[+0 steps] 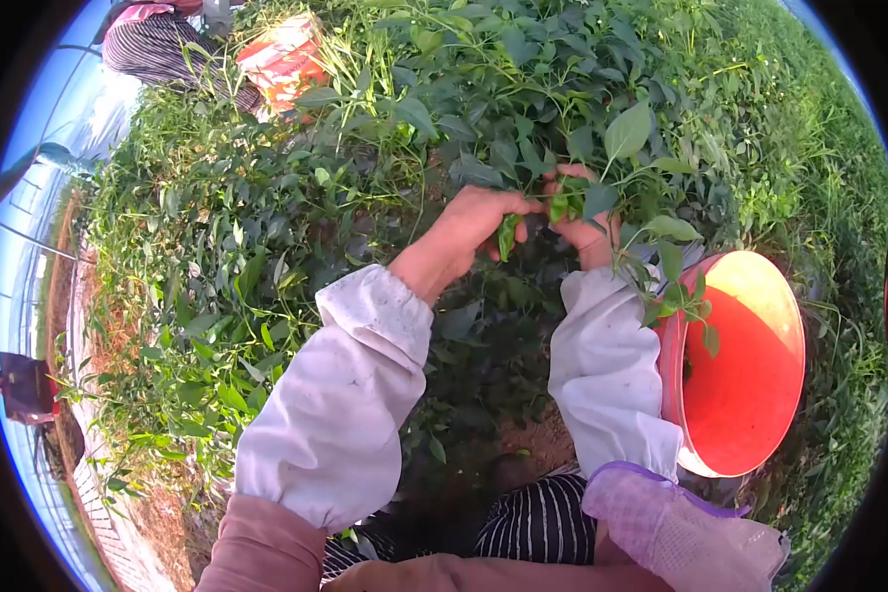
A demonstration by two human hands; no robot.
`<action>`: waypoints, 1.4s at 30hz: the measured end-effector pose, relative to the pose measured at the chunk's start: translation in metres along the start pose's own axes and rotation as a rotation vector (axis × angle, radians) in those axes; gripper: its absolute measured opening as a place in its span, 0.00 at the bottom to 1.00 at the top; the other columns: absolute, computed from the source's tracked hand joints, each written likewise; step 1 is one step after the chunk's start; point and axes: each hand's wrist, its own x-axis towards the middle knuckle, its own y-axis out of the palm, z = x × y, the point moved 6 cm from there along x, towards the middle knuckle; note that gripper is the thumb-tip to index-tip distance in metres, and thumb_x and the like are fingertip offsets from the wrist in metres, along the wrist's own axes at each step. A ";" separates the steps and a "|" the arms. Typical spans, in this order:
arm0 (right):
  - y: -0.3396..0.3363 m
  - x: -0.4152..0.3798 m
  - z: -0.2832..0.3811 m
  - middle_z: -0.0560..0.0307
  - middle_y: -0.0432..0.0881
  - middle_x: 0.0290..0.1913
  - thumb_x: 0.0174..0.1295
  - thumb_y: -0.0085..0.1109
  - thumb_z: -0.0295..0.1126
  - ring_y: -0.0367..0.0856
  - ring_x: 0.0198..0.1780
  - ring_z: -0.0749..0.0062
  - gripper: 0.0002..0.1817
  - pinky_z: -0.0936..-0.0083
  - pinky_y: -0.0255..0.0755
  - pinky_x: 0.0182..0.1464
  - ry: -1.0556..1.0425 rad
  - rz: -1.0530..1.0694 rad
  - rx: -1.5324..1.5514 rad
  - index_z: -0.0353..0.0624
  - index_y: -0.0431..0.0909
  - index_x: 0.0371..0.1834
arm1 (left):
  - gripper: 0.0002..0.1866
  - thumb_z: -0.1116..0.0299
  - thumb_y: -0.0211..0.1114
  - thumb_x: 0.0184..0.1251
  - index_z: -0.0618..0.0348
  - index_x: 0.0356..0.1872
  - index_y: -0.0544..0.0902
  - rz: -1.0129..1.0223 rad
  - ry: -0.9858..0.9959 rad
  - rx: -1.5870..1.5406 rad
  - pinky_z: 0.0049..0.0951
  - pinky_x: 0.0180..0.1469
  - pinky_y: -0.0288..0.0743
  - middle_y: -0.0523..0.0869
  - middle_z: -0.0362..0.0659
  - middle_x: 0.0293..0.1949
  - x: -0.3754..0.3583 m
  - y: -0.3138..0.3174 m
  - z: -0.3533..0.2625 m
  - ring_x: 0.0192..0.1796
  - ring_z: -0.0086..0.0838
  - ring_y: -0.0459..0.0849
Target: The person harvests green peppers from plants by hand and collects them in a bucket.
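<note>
My left hand [461, 229] is closed around a green pepper [508, 238], which hangs down from between thumb and fingers. Close beside it, my right hand [587, 235] reaches in among the leaves, its fingers curled around another green pepper [559, 206]. Leafy pepper plants [533, 94] rise just behind both hands, and some stems and leaves cross in front of my right hand and wrist. Whether either pepper is still joined to its stem is hidden by foliage.
A red bucket [745, 365] leans on its side by my right forearm, with leaves hanging over its rim. At the far upper left, another person's striped trousers [158, 49] show beside a second red bucket [284, 61]. A dark box-like object [27, 387] is at the left edge.
</note>
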 end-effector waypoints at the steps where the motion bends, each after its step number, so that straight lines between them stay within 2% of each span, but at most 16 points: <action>1: -0.005 0.000 0.001 0.54 0.79 0.31 0.59 0.58 0.31 0.79 0.28 0.67 0.09 0.72 0.77 0.29 -0.040 -0.028 -0.006 0.36 0.76 0.36 | 0.14 0.64 0.55 0.64 0.60 0.43 0.82 -0.001 -0.001 0.001 0.25 0.22 0.65 0.80 0.38 0.22 -0.001 -0.001 0.001 0.22 0.22 0.75; 7: 0.015 -0.005 0.002 0.53 0.80 0.34 0.59 0.57 0.30 0.80 0.32 0.67 0.12 0.76 0.77 0.30 -0.052 0.071 0.188 0.33 0.75 0.42 | 0.17 0.67 0.53 0.66 0.60 0.54 0.75 0.173 -0.032 -0.236 0.28 0.25 0.73 0.78 0.39 0.24 -0.032 0.022 -0.013 0.24 0.26 0.77; 9: 0.005 -0.002 0.009 0.53 0.81 0.31 0.63 0.55 0.31 0.81 0.31 0.69 0.12 0.80 0.77 0.27 0.047 0.051 0.237 0.30 0.75 0.41 | 0.14 0.66 0.53 0.68 0.60 0.50 0.76 0.093 0.214 -0.515 0.26 0.25 0.75 0.79 0.40 0.27 -0.061 0.040 -0.046 0.27 0.26 0.79; 12: 0.001 0.004 0.006 0.56 0.77 0.32 0.62 0.55 0.30 0.76 0.31 0.73 0.09 0.79 0.76 0.30 0.279 0.118 0.214 0.35 0.74 0.39 | 0.10 0.65 0.57 0.68 0.61 0.42 0.79 0.190 0.468 -0.508 0.21 0.24 0.72 0.79 0.39 0.28 -0.100 0.112 -0.081 0.32 0.24 0.79; 13: 0.005 0.004 0.000 0.57 0.77 0.34 0.62 0.55 0.31 0.75 0.31 0.74 0.09 0.79 0.75 0.31 0.242 0.118 0.243 0.35 0.74 0.39 | 0.13 0.62 0.60 0.67 0.64 0.39 0.79 0.300 0.486 -0.449 0.24 0.29 0.75 0.79 0.40 0.28 -0.112 0.144 -0.088 0.33 0.25 0.80; 14: 0.013 -0.001 -0.003 0.55 0.78 0.36 0.63 0.56 0.32 0.76 0.33 0.73 0.11 0.77 0.75 0.33 0.021 0.077 0.329 0.35 0.73 0.41 | 0.18 0.59 0.62 0.65 0.67 0.42 0.77 0.284 0.651 -0.102 0.29 0.38 0.77 0.79 0.46 0.33 -0.116 0.173 -0.097 0.38 0.31 0.80; 15: 0.020 -0.002 -0.001 0.57 0.76 0.40 0.63 0.54 0.31 0.74 0.36 0.74 0.10 0.77 0.74 0.35 0.048 0.186 0.326 0.35 0.72 0.41 | 0.21 0.59 0.65 0.62 0.69 0.45 0.75 0.246 0.877 0.151 0.35 0.44 0.75 0.78 0.52 0.41 -0.132 0.196 -0.100 0.46 0.37 0.78; 19: 0.013 -0.010 0.021 0.58 0.74 0.32 0.61 0.53 0.28 0.73 0.31 0.75 0.06 0.79 0.71 0.30 0.038 0.079 0.338 0.36 0.72 0.36 | 0.20 0.65 0.66 0.60 0.70 0.48 0.76 0.025 1.195 0.394 0.32 0.45 0.75 0.79 0.51 0.46 -0.137 0.177 -0.092 0.50 0.36 0.79; 21: 0.009 -0.005 0.031 0.59 0.73 0.29 0.61 0.53 0.28 0.73 0.30 0.76 0.06 0.80 0.71 0.29 0.055 0.078 0.326 0.36 0.72 0.35 | 0.13 0.69 0.63 0.63 0.69 0.42 0.79 0.059 0.823 0.113 0.27 0.43 0.75 0.83 0.43 0.40 -0.105 0.109 -0.063 0.42 0.29 0.81; 22: 0.010 -0.008 0.035 0.59 0.72 0.27 0.61 0.53 0.28 0.73 0.29 0.76 0.06 0.80 0.70 0.28 0.064 0.073 0.312 0.36 0.73 0.33 | 0.09 0.71 0.60 0.65 0.68 0.37 0.82 -0.108 0.642 -0.244 0.24 0.41 0.75 0.83 0.39 0.34 -0.078 0.073 -0.031 0.36 0.23 0.80; 26: 0.033 -0.009 0.023 0.61 0.74 0.28 0.61 0.53 0.28 0.72 0.28 0.77 0.06 0.82 0.69 0.27 0.001 0.032 0.385 0.37 0.73 0.34 | 0.15 0.69 0.48 0.70 0.67 0.51 0.76 -0.262 -0.183 -0.816 0.32 0.37 0.77 0.78 0.45 0.35 0.021 -0.033 0.107 0.36 0.34 0.79; 31: 0.031 -0.011 0.021 0.62 0.75 0.30 0.61 0.52 0.29 0.73 0.28 0.77 0.05 0.82 0.69 0.27 -0.015 0.014 0.386 0.38 0.73 0.33 | 0.12 0.62 0.50 0.71 0.55 0.48 0.76 -0.289 -0.218 -0.377 0.31 0.32 0.73 0.77 0.43 0.35 0.080 -0.067 0.122 0.32 0.32 0.78; 34: 0.027 -0.017 0.020 0.62 0.76 0.30 0.61 0.52 0.29 0.73 0.28 0.77 0.04 0.82 0.70 0.27 0.030 0.020 0.375 0.40 0.73 0.32 | 0.11 0.60 0.51 0.69 0.51 0.43 0.78 -0.228 -0.095 -0.393 0.37 0.39 0.73 0.79 0.40 0.38 0.102 -0.057 0.096 0.34 0.31 0.78; 36: 0.027 -0.023 0.020 0.62 0.76 0.30 0.61 0.53 0.29 0.73 0.27 0.77 0.04 0.82 0.70 0.26 0.053 0.019 0.361 0.40 0.73 0.32 | 0.15 0.60 0.60 0.64 0.52 0.50 0.77 -0.258 -0.044 -0.610 0.36 0.36 0.73 0.81 0.40 0.44 0.116 -0.062 0.098 0.36 0.30 0.79; 38: 0.020 -0.030 0.022 0.61 0.77 0.30 0.62 0.55 0.30 0.73 0.25 0.78 0.05 0.82 0.69 0.24 0.051 -0.103 0.115 0.41 0.73 0.32 | 0.14 0.58 0.60 0.63 0.51 0.47 0.80 -0.359 0.062 -0.704 0.34 0.35 0.72 0.82 0.40 0.41 0.132 -0.091 0.110 0.36 0.31 0.79; 42: -0.003 -0.033 0.022 0.59 0.78 0.30 0.62 0.57 0.32 0.74 0.24 0.76 0.08 0.83 0.72 0.25 0.088 -0.225 -0.182 0.39 0.74 0.31 | 0.14 0.57 0.61 0.60 0.55 0.41 0.79 -0.452 -0.151 -0.446 0.29 0.23 0.68 0.83 0.43 0.32 0.092 -0.094 0.083 0.24 0.29 0.76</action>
